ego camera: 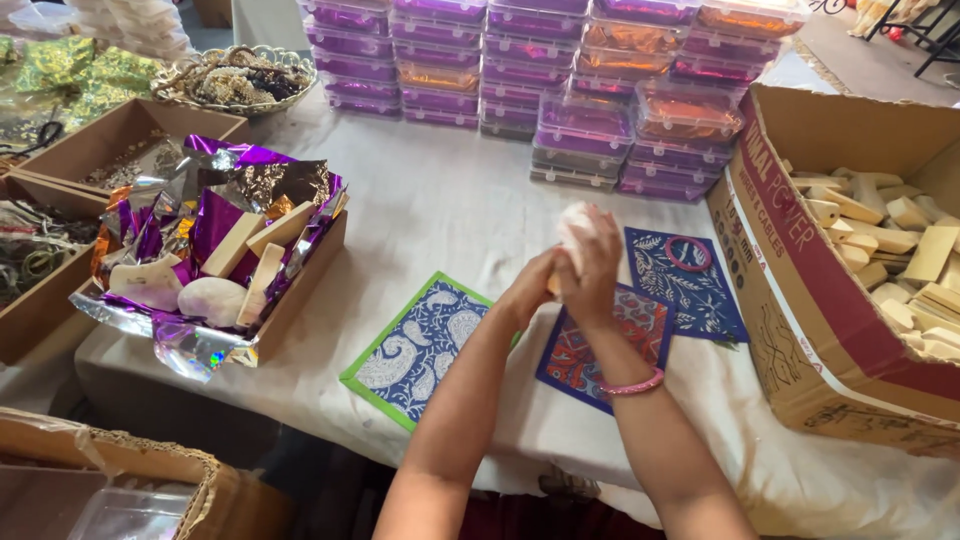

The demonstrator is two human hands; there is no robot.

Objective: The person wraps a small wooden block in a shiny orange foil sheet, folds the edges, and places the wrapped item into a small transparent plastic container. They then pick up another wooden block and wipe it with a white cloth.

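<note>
I see both hands raised together above the middle of the worktop [450,200], which carries a white cloth. The right hand [592,265] is closed in a grip around a pale rounded lump [575,222], its fingers wrapped over the lump from the near side. The left hand [528,290] presses against the right from below; I cannot tell whether its fingers close on the lump or only support it. A pink bangle [632,384] sits on the right wrist.

Directly under the hands lies a red-and-blue patterned card [640,325]. Just beside it to the left lies a blue paisley card with a green border [420,345]. To the right lies a dark blue floral card [700,290], with a pink ring [687,254] resting on it.

At the left edge of the worktop stands a shallow cardboard tray [300,290] lined with purple foil, holding pale wooden blocks and a rounded white lump. At the right stands an open cardboard box [800,260] filled with pale wooden blocks. Along the far side are stacks of clear lidded containers [560,80] with purple and orange contents.
</note>
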